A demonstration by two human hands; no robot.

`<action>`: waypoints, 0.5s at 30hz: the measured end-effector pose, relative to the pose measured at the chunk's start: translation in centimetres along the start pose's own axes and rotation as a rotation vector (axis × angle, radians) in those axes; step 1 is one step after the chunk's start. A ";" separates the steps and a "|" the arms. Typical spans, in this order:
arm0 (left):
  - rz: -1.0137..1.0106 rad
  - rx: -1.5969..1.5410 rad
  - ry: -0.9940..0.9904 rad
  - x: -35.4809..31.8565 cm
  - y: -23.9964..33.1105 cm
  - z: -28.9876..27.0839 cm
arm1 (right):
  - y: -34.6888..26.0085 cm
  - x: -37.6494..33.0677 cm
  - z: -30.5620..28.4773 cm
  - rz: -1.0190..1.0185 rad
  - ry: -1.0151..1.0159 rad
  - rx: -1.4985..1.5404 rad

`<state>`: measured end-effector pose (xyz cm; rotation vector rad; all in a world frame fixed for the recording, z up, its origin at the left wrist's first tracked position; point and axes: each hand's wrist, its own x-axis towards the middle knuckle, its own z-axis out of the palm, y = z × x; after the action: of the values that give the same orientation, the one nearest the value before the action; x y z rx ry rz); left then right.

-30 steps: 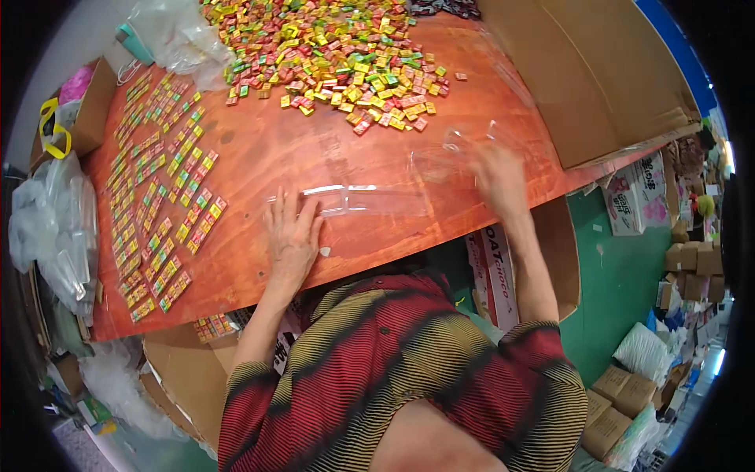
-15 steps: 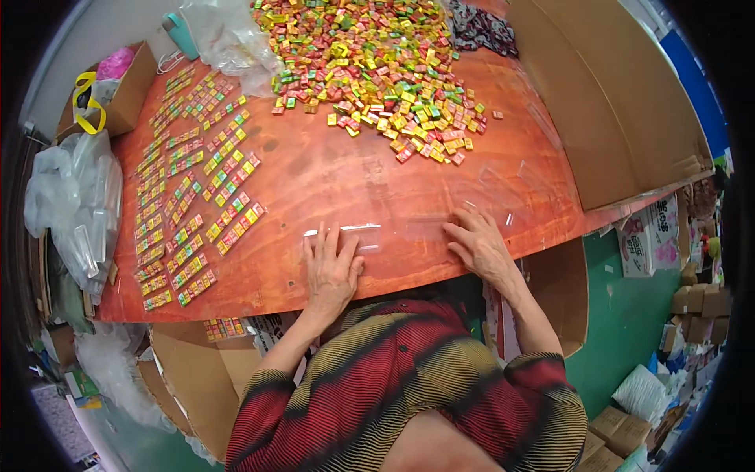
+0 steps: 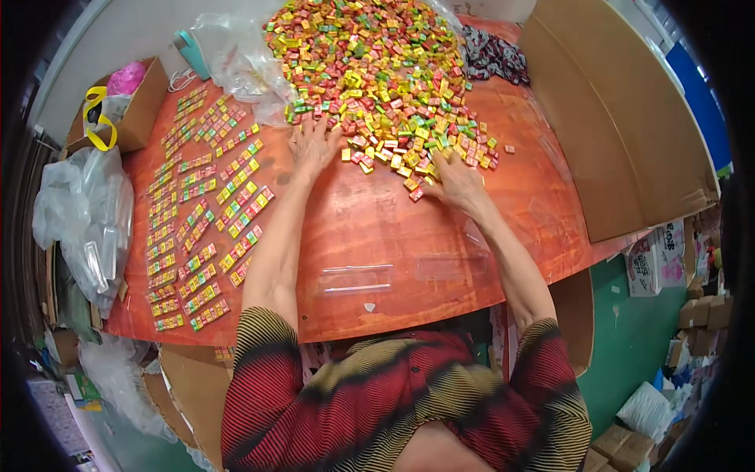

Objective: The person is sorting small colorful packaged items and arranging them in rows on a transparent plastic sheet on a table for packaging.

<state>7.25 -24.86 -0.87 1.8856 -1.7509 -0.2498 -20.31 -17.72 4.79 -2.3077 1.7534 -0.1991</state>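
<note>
A large heap of small wrapped candies (image 3: 377, 86), yellow, red, orange and green, covers the far middle of the table. My left hand (image 3: 316, 145) reaches to the heap's left near edge, its fingers apart and touching the candies there. At the near right edge of the heap, my right hand (image 3: 460, 182) has its thumb and fingers spread around a few candies. Between my forearms and close to the front edge lies a clear plastic tray (image 3: 356, 279). A second clear tray (image 3: 450, 267) rests to its right. Neither tray is touched by a hand.
Rows of candy-filled packs (image 3: 200, 259) lie along the left side of the red table (image 3: 377, 228). A plastic bag (image 3: 244, 59) and a dark patterned cloth (image 3: 494, 57) flank the heap. A tall cardboard box (image 3: 621, 118) borders the right; more clear bags (image 3: 82, 216) hang left.
Both hands have left the clear trays near the front edge and moved forward to the candy heap. The trays now lie free on the table. The view has shifted slightly.
</note>
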 end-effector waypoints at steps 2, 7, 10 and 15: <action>0.055 0.012 0.004 -1.1 1.3 0.9 | -0.7 1.2 1.2 -0.018 0.095 0.009; 0.236 0.132 0.102 -7.5 4.3 2.0 | -2.1 1.1 2.7 -0.245 0.194 0.015; 0.334 0.121 0.004 -10.5 5.3 0.6 | -2.0 0.1 3.1 -0.325 0.192 0.004; 0.358 -0.053 -0.114 -13.4 4.8 -2.0 | -0.8 -1.5 3.6 -0.451 0.323 -0.014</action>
<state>2.28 -11.38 0.15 1.5112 -2.0978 -0.2682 -19.05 -15.68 1.60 -2.7755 1.3226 -0.6720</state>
